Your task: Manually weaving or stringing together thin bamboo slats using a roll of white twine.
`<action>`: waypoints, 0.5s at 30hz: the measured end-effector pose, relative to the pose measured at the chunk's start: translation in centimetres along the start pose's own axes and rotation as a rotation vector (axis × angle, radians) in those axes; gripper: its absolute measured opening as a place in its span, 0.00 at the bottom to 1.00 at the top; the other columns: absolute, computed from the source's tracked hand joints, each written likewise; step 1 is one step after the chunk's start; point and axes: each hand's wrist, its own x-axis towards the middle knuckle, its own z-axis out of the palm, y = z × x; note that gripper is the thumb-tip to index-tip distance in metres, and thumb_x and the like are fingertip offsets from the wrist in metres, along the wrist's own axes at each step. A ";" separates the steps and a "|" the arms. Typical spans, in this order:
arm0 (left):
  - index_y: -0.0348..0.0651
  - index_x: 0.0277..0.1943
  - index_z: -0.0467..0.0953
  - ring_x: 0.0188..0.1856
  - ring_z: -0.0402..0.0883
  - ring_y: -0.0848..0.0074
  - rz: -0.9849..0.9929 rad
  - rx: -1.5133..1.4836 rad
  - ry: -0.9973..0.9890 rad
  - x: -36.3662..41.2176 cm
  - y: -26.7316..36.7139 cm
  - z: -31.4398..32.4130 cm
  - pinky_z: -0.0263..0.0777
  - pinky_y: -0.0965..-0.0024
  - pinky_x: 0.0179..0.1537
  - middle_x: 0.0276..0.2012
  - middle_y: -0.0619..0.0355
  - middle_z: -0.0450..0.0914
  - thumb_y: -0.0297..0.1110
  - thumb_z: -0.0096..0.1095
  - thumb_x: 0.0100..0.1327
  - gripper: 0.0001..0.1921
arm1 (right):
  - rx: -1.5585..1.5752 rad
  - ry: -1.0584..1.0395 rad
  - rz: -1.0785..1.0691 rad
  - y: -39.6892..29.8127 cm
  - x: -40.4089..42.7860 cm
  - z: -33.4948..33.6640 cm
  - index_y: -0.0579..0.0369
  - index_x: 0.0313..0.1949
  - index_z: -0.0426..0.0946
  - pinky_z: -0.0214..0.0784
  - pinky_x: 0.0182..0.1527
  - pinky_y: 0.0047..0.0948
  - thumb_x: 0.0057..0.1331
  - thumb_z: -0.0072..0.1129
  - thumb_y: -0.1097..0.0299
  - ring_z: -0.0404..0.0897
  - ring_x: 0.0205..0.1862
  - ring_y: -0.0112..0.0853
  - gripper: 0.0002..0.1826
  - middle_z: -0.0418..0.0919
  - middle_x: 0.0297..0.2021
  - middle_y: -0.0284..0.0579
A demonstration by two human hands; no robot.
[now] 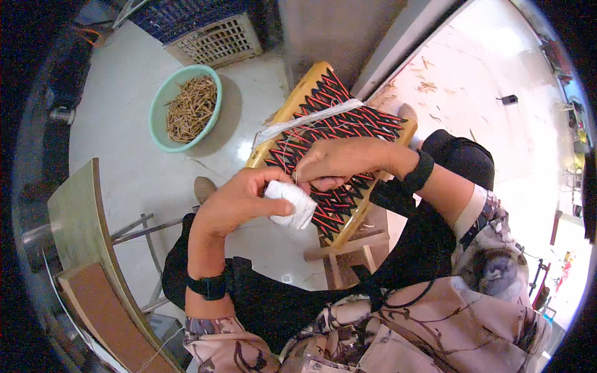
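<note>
Between thumb and fingers, my left hand grips a small white bundle, whose exact material I cannot tell. My right hand is bent close beside it, fingertips pinched on a thin pale thread. Both hands are over a folding stool with a yellowish wooden frame and a seat of black and red cord laced in zigzags. A hank of white string stretches across the far part of the seat. My right forearm and hand hide part of the lacing.
A light green plastic basin of short brown stick-like pieces stands on the floor at upper left. Behind it are plastic crates. A wooden board on metal legs is at left. Brown scraps litter the floor at upper right.
</note>
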 end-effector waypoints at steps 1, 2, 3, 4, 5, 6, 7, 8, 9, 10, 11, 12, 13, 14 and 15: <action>0.39 0.35 0.73 0.28 0.71 0.83 -0.072 0.174 -0.004 0.2 -0.5 0.0 0.65 0.80 0.30 0.27 0.63 0.74 0.28 0.62 0.45 0.12 | -0.006 0.028 0.082 -0.1 0.0 0.2 0.59 0.21 0.67 0.51 0.16 0.18 0.59 0.39 0.62 0.58 0.13 0.17 0.15 0.59 0.10 0.30; 0.39 0.35 0.73 0.26 0.70 0.83 -0.142 0.347 -0.009 0.5 -1.1 0.1 0.65 0.79 0.28 0.26 0.63 0.74 0.28 0.61 0.46 0.11 | 0.003 0.028 0.084 0.1 -0.1 0.5 0.59 0.21 0.67 0.51 0.16 0.18 0.59 0.39 0.62 0.58 0.13 0.17 0.15 0.59 0.10 0.30; 0.38 0.34 0.72 0.24 0.70 0.83 -0.131 0.529 0.076 0.8 -1.2 0.0 0.64 0.78 0.25 0.24 0.62 0.73 0.28 0.58 0.48 0.09 | -0.032 0.070 0.088 0.1 -0.4 0.7 0.59 0.22 0.68 0.52 0.16 0.18 0.60 0.39 0.62 0.59 0.13 0.18 0.15 0.60 0.10 0.30; 0.38 0.34 0.72 0.24 0.70 0.83 -0.134 0.530 0.073 1.0 -1.3 0.2 0.64 0.78 0.25 0.24 0.62 0.73 0.28 0.58 0.48 0.09 | -0.067 0.112 0.092 0.1 -0.6 1.0 0.60 0.23 0.69 0.53 0.17 0.18 0.60 0.38 0.63 0.60 0.13 0.18 0.15 0.60 0.10 0.30; 0.37 0.34 0.72 0.24 0.70 0.83 -0.079 0.508 0.268 1.2 -1.3 0.3 0.64 0.78 0.24 0.23 0.61 0.73 0.28 0.58 0.48 0.08 | -0.093 0.155 0.131 -0.2 -0.8 1.4 0.60 0.24 0.69 0.56 0.18 0.19 0.61 0.38 0.63 0.62 0.14 0.19 0.16 0.63 0.12 0.33; 0.37 0.33 0.72 0.23 0.70 0.83 -0.020 0.483 0.460 1.4 -1.3 0.4 0.64 0.79 0.23 0.23 0.61 0.73 0.28 0.57 0.49 0.08 | -0.091 0.159 0.132 -0.1 -0.8 2.0 0.60 0.24 0.69 0.56 0.18 0.19 0.61 0.38 0.63 0.62 0.14 0.19 0.16 0.63 0.12 0.33; 0.36 0.36 0.71 0.26 0.73 0.81 -0.080 0.314 0.529 1.7 -0.7 0.3 0.67 0.80 0.24 0.26 0.60 0.74 0.28 0.58 0.48 0.11 | -0.018 0.182 0.066 0.0 -0.7 2.6 0.61 0.24 0.69 0.59 0.20 0.19 0.62 0.37 0.62 0.64 0.16 0.20 0.16 0.65 0.13 0.34; 0.36 0.36 0.71 0.26 0.73 0.81 -0.079 0.316 0.523 1.7 -0.7 0.0 0.67 0.80 0.24 0.26 0.60 0.74 0.28 0.58 0.48 0.11 | 0.054 0.206 -0.001 0.0 -0.6 3.0 0.61 0.25 0.69 0.61 0.22 0.20 0.62 0.37 0.62 0.66 0.17 0.21 0.17 0.67 0.15 0.36; 0.35 0.37 0.70 0.28 0.74 0.80 -0.014 -0.027 0.498 1.7 -0.8 -0.4 0.68 0.80 0.24 0.28 0.60 0.75 0.29 0.58 0.48 0.12 | 0.017 0.153 -0.016 -0.2 -0.5 3.1 0.63 0.26 0.70 0.64 0.25 0.21 0.63 0.37 0.61 0.69 0.19 0.23 0.18 0.71 0.18 0.39; 0.35 0.39 0.69 0.29 0.75 0.79 0.048 -0.370 0.464 1.7 -0.8 -0.7 0.69 0.81 0.25 0.31 0.60 0.75 0.29 0.59 0.48 0.14 | 0.076 0.135 0.025 -0.2 -0.3 3.5 0.64 0.28 0.70 0.65 0.26 0.22 0.63 0.35 0.60 0.70 0.20 0.25 0.19 0.71 0.19 0.40; 0.35 0.39 0.69 0.29 0.75 0.79 0.045 -0.371 0.454 1.6 -0.8 -0.8 0.69 0.81 0.25 0.31 0.60 0.75 0.29 0.59 0.48 0.14 | 0.069 0.123 0.016 -0.1 -0.3 3.4 0.65 0.28 0.70 0.65 0.26 0.22 0.63 0.34 0.61 0.70 0.20 0.25 0.19 0.71 0.19 0.41; 0.36 0.39 0.69 0.31 0.75 0.79 0.046 -0.364 0.318 1.5 -0.8 -0.8 0.69 0.80 0.28 0.31 0.60 0.75 0.29 0.60 0.47 0.15 | 0.061 0.114 0.007 0.2 -0.3 3.3 0.65 0.28 0.70 0.65 0.26 0.23 0.63 0.34 0.61 0.71 0.20 0.25 0.19 0.71 0.19 0.41; 0.36 0.39 0.69 0.32 0.75 0.78 0.048 -0.356 0.182 1.3 -0.7 -0.7 0.69 0.79 0.31 0.32 0.60 0.75 0.29 0.61 0.47 0.15 | -0.024 0.109 -0.011 0.8 -0.3 2.8 0.65 0.27 0.70 0.65 0.26 0.23 0.62 0.33 0.62 0.70 0.20 0.25 0.19 0.71 0.18 0.41; 0.37 0.39 0.69 0.34 0.75 0.78 0.049 -0.348 0.046 1.1 -0.7 -0.6 0.69 0.78 0.34 0.33 0.60 0.75 0.30 0.62 0.46 0.16 | -0.109 0.104 -0.028 1.2 -0.4 2.2 0.65 0.27 0.70 0.65 0.26 0.23 0.62 0.33 0.62 0.70 0.19 0.26 0.19 0.71 0.18 0.41; 0.37 0.37 0.70 0.33 0.74 0.80 -0.005 -0.121 -0.005 0.7 -0.6 -0.5 0.67 0.78 0.37 0.29 0.62 0.74 0.30 0.63 0.44 0.15 | -0.034 0.139 0.027 0.6 -0.7 1.8 0.64 0.25 0.69 0.65 0.24 0.23 0.60 0.34 0.63 0.70 0.19 0.26 0.17 0.70 0.17 0.41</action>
